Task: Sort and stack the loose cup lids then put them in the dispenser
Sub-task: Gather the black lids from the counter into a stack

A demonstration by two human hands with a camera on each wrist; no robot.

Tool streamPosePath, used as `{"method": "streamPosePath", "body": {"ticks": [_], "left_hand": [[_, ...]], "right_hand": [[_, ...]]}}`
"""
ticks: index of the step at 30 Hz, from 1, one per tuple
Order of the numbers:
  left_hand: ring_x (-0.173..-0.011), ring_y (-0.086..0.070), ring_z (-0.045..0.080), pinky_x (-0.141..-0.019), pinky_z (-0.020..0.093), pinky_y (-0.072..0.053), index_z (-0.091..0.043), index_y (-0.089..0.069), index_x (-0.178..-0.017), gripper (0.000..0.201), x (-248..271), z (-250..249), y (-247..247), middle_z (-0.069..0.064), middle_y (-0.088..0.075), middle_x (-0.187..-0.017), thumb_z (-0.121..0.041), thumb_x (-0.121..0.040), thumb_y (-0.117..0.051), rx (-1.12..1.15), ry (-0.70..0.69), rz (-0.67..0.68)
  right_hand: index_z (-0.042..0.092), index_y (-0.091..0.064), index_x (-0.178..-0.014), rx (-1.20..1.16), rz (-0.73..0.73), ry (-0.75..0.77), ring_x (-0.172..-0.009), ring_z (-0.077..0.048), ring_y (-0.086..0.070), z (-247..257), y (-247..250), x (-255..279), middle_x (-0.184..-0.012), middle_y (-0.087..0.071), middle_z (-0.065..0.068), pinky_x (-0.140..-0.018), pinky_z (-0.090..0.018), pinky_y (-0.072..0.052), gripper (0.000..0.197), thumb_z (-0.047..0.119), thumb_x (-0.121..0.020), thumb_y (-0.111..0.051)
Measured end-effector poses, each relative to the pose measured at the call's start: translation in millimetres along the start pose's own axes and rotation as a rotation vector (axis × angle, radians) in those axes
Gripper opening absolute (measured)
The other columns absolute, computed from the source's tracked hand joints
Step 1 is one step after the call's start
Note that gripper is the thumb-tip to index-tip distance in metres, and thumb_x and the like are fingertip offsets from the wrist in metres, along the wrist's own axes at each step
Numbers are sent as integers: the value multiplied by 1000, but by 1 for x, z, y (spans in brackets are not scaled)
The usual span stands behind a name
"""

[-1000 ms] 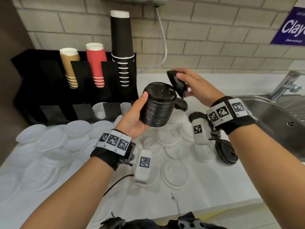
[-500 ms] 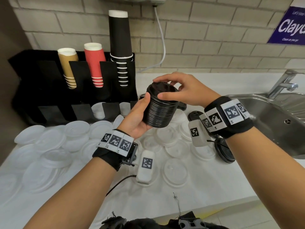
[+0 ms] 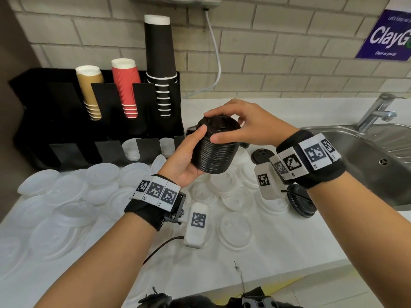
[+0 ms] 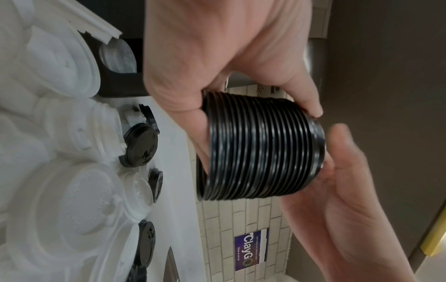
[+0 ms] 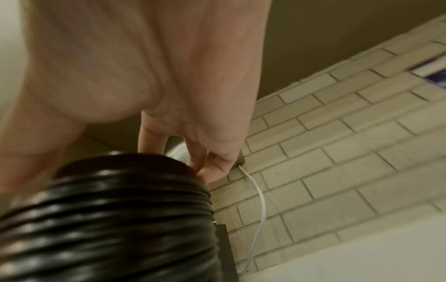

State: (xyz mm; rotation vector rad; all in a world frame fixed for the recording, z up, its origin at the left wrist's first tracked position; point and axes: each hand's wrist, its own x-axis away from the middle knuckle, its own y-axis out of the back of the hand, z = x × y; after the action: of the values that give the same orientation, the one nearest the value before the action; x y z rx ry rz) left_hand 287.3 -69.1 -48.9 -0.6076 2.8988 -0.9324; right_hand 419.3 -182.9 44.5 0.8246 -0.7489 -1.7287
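A stack of black lids [image 3: 214,152] is held above the counter, gripped from the left and below by my left hand [image 3: 185,157]. My right hand [image 3: 235,127] sits over the top of the stack, thumb on the near rim and fingers curled over the far rim of the top black lid [image 3: 220,124]. The left wrist view shows the ribbed stack [image 4: 260,148] between the left hand's thumb and fingers [image 4: 217,57]. In the right wrist view the stack [image 5: 108,219] lies just under the fingers [image 5: 212,162]. The black dispenser [image 3: 66,121] stands at the back left.
Several white lids [image 3: 235,230] cover the counter under and left of my hands. Loose black lids [image 3: 262,155] [image 3: 301,203] lie to the right. Brown, red and black cup stacks [image 3: 159,63] stand in the dispenser. A steel sink [image 3: 367,156] and tap are at right.
My right hand brought a tilted black lid down onto the top of the stack and now holds its rim there. The left hand kept its grip on the stack.
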Motion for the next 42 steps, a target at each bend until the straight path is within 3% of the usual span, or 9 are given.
{"method": "streamPosePath", "body": {"ticks": [3,6,10,16,22,28,34,37,42], "left_hand": [[-117,-63,28,-88,42,-56,-19,-60,-126,58,-2,2,-4,11,-65,-127,-48,-77,-64,20,-6,-6],[-115,-64,27,-86,42,-57,-16,-61,-126,58,-6,8,-7,11,-67,-125,-46,-77,-63,66,17,-19],[-107,-68,26,-81,40,-59,-18,-75,-105,39,-9,14,-14,10,-71,-116,-42,-77,-65,118,49,15],[-110,-67,26,-77,39,-59,-15,-60,-127,59,-11,19,-27,10,-68,-122,-44,-77,-63,107,85,51],[-117,-63,27,-80,39,-58,-12,-52,-138,72,-11,21,-29,12,-63,-130,-47,-76,-63,112,111,50],[-109,-67,25,-77,38,-59,-14,-64,-121,55,-13,24,-22,11,-68,-121,-47,-78,-61,105,107,78],[-106,-68,25,-75,39,-59,-19,-78,-99,36,-15,29,-20,10,-71,-117,-43,-74,-67,93,118,47],[-109,-67,25,-75,38,-59,-17,-71,-109,44,-14,29,-20,10,-70,-118,-44,-74,-67,39,113,37],[-107,-68,23,-73,36,-58,-11,-59,-129,66,-11,24,-21,12,-66,-124,-44,-73,-68,-26,106,-11]], "right_hand": [[41,-59,-123,-176,-135,-100,-114,-1,-48,-4,9,12,-125,-51,7,-88,-16,-42,46,56,-80,-60],[33,-59,-122,-223,-224,-310,-107,-4,-53,-29,18,28,-125,-55,8,-79,-19,-45,35,51,-92,-51],[22,-51,-131,-4,-20,-724,-110,-20,-55,-87,17,60,-130,-55,-1,-95,-35,-48,46,45,-91,-57],[25,-32,-142,365,422,-1021,-118,-25,-52,-136,11,108,-135,-51,-4,-100,-38,-44,96,45,-63,-83],[28,-32,-130,337,375,-969,-90,-25,-58,-153,-6,122,-105,-58,-3,-84,-37,-50,95,32,-55,-90],[29,-35,-114,311,226,-845,-85,-23,-60,-141,5,115,-103,-58,-5,-77,-39,-55,70,33,-61,-79],[33,-50,-104,-398,-230,-483,-89,-22,-60,-87,27,80,-98,-56,-8,-78,-37,-56,36,20,-76,-70],[38,-57,-105,-540,-287,-320,-90,-12,-62,-56,32,66,-95,-60,-3,-81,-37,-53,33,24,-75,-60],[38,-63,-114,-420,-196,-205,-86,-5,-60,-29,30,49,-92,-62,5,-74,-23,-48,42,25,-75,-59]]}}
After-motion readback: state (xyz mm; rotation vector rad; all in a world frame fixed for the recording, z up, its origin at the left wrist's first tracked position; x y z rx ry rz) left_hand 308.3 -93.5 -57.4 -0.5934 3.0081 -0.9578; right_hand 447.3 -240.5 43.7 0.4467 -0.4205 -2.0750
